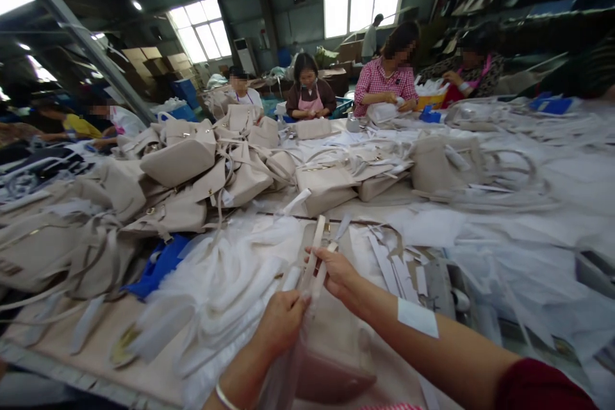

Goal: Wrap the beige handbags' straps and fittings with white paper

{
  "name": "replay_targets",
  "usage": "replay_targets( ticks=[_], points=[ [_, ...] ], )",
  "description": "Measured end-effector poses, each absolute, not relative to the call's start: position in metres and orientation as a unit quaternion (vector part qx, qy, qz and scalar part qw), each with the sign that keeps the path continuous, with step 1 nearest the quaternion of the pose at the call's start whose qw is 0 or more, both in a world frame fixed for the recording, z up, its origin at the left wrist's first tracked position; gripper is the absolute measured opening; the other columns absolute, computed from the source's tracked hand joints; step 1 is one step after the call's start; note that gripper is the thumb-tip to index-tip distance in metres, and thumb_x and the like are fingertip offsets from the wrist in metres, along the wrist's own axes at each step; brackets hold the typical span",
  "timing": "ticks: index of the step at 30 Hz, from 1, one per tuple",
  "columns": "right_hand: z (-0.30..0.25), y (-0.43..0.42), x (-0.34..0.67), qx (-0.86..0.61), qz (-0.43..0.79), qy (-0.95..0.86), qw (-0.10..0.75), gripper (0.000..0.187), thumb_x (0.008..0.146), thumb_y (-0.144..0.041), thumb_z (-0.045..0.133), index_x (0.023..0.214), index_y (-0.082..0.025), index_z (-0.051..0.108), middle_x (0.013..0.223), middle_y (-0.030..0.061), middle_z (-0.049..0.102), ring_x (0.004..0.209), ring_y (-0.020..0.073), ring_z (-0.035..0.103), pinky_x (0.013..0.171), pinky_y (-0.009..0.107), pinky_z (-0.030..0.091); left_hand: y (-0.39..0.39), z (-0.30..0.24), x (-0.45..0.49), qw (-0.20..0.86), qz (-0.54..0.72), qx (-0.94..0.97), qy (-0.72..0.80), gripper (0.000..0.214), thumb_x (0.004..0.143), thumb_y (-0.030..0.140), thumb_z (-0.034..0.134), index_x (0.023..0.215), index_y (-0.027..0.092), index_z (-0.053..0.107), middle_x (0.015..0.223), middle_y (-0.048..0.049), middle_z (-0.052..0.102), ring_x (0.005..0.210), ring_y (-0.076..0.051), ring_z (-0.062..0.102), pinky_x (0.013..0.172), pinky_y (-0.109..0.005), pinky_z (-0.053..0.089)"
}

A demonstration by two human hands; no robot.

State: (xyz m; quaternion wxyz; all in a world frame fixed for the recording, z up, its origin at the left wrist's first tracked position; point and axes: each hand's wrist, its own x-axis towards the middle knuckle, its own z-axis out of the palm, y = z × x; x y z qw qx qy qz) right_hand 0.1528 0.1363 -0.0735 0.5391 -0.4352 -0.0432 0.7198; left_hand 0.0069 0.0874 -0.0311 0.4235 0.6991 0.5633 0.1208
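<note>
Close in front of me, a beige handbag [334, 339] lies on the table, its lower part toward my body. Both hands are at its pale strap [314, 243], which runs up and away from me. My left hand [281, 320] is closed around the strap's near end, along with a thin clear strip that hangs down. Farther along, my right hand [336, 272] pinches the strap, its fingers wrapped around two parallel lengths. White wrapping sheets [225, 282] lie beside my left hand.
Piled beige handbags [177, 160] cover the left and middle of the table. White paper strips [384, 262] lie right of my hands, near a grey tool-like object [446, 288]. A blue bag [158, 262] is at the left. Several people sit across the table.
</note>
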Motion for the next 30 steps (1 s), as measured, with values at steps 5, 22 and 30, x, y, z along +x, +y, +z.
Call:
replay_targets(
  ticks=[5, 22, 30],
  points=[
    [-0.072, 0.143, 0.144, -0.384, 0.703, -0.066, 0.595, 0.025, 0.062, -0.025, 0.079, 0.079, -0.011, 0.068, 0.063, 0.0003, 0.064, 0.059, 0.0123, 0.057, 0.055, 0.023, 0.046, 0.104, -0.022, 0.015, 0.372, 0.146, 0.701, 0.591, 0.047, 0.091, 0.045, 0.038, 0.067, 0.015, 0.066, 0.061, -0.0034, 0.063, 0.060, -0.017, 0.053, 0.057, -0.027, 0.033],
    [-0.098, 0.145, 0.147, -0.395, 0.784, -0.086, 0.471, 0.006, 0.073, -0.019, 0.065, 0.076, -0.014, 0.067, 0.065, 0.0035, 0.067, 0.056, 0.0144, 0.058, 0.054, 0.026, 0.046, 0.136, -0.033, 0.027, 0.385, 0.148, 0.720, 0.558, 0.043, 0.089, 0.043, 0.042, 0.070, 0.016, 0.070, 0.073, -0.0059, 0.071, 0.071, -0.019, 0.062, 0.066, -0.028, 0.042],
    [-0.106, 0.168, 0.166, -0.403, 0.791, -0.041, 0.460, 0.020, 0.085, -0.028, 0.054, 0.078, -0.013, 0.064, 0.061, 0.0054, 0.065, 0.051, 0.0150, 0.058, 0.052, 0.027, 0.047, 0.138, -0.049, 0.031, 0.446, 0.105, 0.689, 0.561, 0.048, 0.090, 0.047, 0.040, 0.072, 0.015, 0.071, 0.070, -0.0076, 0.072, 0.064, -0.019, 0.063, 0.060, -0.028, 0.042]
  ],
)
